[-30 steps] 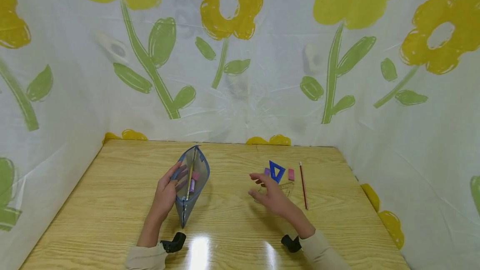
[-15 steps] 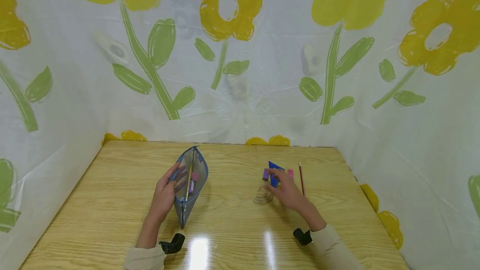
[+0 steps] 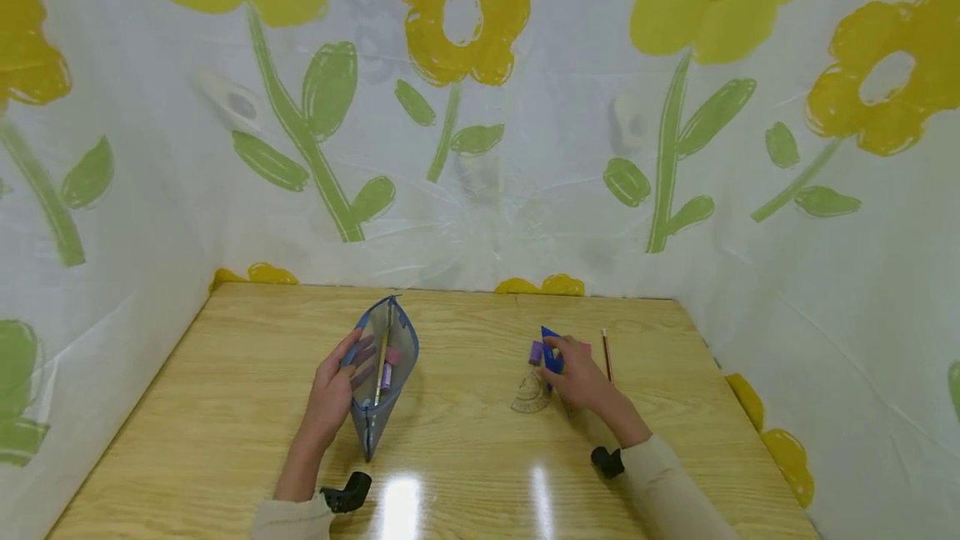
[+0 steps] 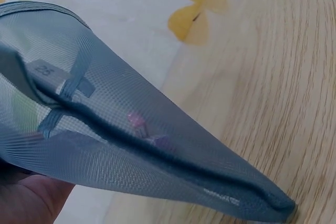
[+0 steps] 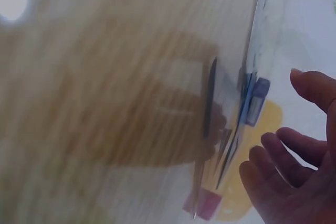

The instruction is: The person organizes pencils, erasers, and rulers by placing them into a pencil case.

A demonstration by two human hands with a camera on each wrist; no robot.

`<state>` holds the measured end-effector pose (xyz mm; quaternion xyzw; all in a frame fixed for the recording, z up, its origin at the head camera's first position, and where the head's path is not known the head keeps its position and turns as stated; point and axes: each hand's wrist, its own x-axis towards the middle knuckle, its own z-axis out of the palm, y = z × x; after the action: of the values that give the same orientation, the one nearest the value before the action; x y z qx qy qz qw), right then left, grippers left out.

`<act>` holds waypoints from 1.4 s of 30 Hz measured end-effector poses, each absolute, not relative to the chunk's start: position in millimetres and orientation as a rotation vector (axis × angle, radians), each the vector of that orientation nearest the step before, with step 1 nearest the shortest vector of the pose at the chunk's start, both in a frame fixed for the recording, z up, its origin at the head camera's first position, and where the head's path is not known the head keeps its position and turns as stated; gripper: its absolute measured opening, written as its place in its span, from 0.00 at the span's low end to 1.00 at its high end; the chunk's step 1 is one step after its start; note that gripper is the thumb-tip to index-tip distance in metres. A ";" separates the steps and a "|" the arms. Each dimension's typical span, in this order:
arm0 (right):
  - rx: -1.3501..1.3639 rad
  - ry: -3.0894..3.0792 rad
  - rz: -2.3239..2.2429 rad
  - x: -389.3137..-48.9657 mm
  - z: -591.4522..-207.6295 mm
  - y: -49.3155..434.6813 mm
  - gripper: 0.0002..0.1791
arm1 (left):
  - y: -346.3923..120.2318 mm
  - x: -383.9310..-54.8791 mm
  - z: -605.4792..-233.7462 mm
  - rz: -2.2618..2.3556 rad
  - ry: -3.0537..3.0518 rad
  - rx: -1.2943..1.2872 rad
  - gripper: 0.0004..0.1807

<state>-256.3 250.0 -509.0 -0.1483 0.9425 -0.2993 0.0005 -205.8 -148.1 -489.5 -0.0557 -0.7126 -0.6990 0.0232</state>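
I see here a small screened-off tabletop corner: one wood-grain counter, with creased white flower-printed sheet standing at ten, twelve and two o'clock. Home or studio, I cannot tell.

Beige long sleeves, bare hands, black angled wrist cameras

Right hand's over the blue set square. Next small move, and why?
Probably close the right hand on the blue set square: thumb and fingers stand apart, seemingly not gripping it yet, while the left hand holds the mesh pencil pouch with its mouth open.
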 end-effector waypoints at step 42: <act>-0.429 2.999 -0.925 -279.6 -514.4 251.1 0.25 | -149.3 -205.9 -488.9 -2.170 -2.204 -0.182 0.31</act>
<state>-279.6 251.1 -514.4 -0.1355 0.9467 -0.2921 -0.0129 -205.9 -149.3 -488.9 -0.0589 -0.7112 -0.7001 0.0218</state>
